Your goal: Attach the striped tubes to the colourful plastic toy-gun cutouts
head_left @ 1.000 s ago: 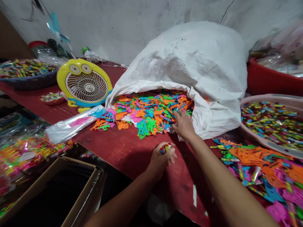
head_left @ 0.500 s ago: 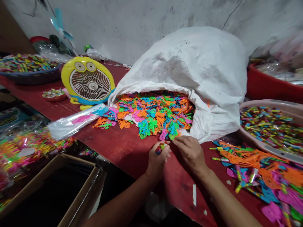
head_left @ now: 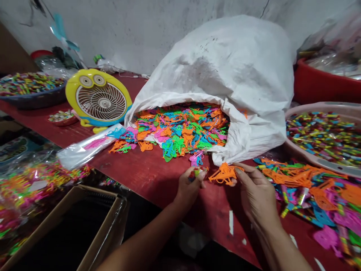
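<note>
My left hand [head_left: 188, 190] is closed around a few small coloured cylinders [head_left: 196, 172], red and yellow-green at their ends, above the red tabletop. Facing it from the right, my right hand [head_left: 258, 192] pinches an orange plastic toy piece [head_left: 225, 174] with thin prongs and a lattice part; whether it is one piece or more I cannot tell. Just beyond my hands, a heap of flat plastic pieces [head_left: 180, 131] in orange, green, blue and pink spills from a white sack [head_left: 234, 71]. A pink lattice piece [head_left: 195, 159] lies close to my left fingers.
A pile of plastic pieces and striped tubes [head_left: 318, 203] lies right, below a pale basin [head_left: 346, 171] of small cylinders. A yellow fan [head_left: 98, 98] and a clear plastic bag [head_left: 84, 149] stand left, with an open cardboard box [head_left: 113, 214] below the table edge.
My right hand has drawn back rightward from the heap's edge, now with the orange plastic toy piece in its fingers. My left hand keeps its grip on the cylinders. The view has shifted slightly.
</note>
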The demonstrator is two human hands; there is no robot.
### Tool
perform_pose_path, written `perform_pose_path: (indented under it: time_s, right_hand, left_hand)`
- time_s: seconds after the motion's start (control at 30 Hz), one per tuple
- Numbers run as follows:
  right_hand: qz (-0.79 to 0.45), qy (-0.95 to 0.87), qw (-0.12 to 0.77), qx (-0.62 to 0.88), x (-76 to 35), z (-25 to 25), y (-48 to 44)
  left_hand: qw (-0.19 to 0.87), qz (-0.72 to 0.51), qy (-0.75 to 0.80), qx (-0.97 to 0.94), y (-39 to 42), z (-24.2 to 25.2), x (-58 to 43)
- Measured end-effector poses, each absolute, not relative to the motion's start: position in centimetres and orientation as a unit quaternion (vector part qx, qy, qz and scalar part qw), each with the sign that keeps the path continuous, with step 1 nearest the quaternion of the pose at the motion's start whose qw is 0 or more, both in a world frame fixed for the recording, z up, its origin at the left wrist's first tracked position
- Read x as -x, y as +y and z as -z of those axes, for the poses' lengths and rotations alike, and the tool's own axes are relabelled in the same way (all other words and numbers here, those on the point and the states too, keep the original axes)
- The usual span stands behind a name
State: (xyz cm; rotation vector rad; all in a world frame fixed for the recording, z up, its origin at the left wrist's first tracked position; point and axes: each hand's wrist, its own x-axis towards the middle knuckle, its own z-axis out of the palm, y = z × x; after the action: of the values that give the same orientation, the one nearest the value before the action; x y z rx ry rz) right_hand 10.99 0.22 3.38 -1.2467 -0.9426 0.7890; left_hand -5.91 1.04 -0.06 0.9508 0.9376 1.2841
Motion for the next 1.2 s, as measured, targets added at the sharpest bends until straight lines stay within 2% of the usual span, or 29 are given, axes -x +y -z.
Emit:
perform_pose_path:
  time_s: [0.17, 0.4, 0.5, 0.6, 0.67, 0.83, 0.9, 0.97, 1.07, 1.2]
  right_hand:
    - [-0.323, -0.416, 0.634, 0.566, -10.4, -2.9, -0.6]
    - [-0.455, -0.471, 0.560, 0.507, -9.4, -1.9, -2.4]
    - [-0.461, -0.489, 0.550, 0.495, -10.1, -1.3, -3.2]
    - [-0.384, -0.515, 0.559, 0.525, -11.7, -1.5, -3.9]
    - [-0.279, -0.577, 0.529, 0.556, -12.7, -2.2, -4.2]
    - [0.021, -0.791, 0.319, 0.521, -14.0, -3.2, -3.5]
    - [0.085, -0.818, 0.254, 0.510, -14.2, -3.0, -3.1]
    - [0.111, -0.818, 0.224, 0.517, -14.4, -2.5, -2.8]
    - [0.060, -0.788, 0.276, 0.547, -14.6, -1.7, -2.9]
    - [-0.145, -0.614, 0.462, 0.623, -14.0, -1.0, -3.9]
  left_hand:
    - [0.651, -0.500, 0.370, -0.434, 0.8, -0.5, 5.7]
    - [0.702, -0.500, 0.372, -0.346, 0.9, -1.0, 5.5]
    - [0.707, -0.504, 0.368, -0.335, 0.9, -1.0, 5.5]
    - [0.705, -0.505, 0.365, -0.339, 0.9, -1.0, 5.4]
    - [0.699, -0.507, 0.366, -0.347, 0.8, -0.8, 5.4]
    - [0.675, -0.495, 0.373, -0.400, 0.7, 0.0, 5.0]
    - [0.669, -0.487, 0.369, -0.423, 0.6, 0.3, 4.9]
    - [0.669, -0.484, 0.367, -0.428, 0.6, 0.5, 4.9]
    - [0.679, -0.483, 0.363, -0.417, 0.6, 0.3, 5.1]
    - [0.654, -0.508, 0.364, -0.425, 0.6, 0.1, 4.7]
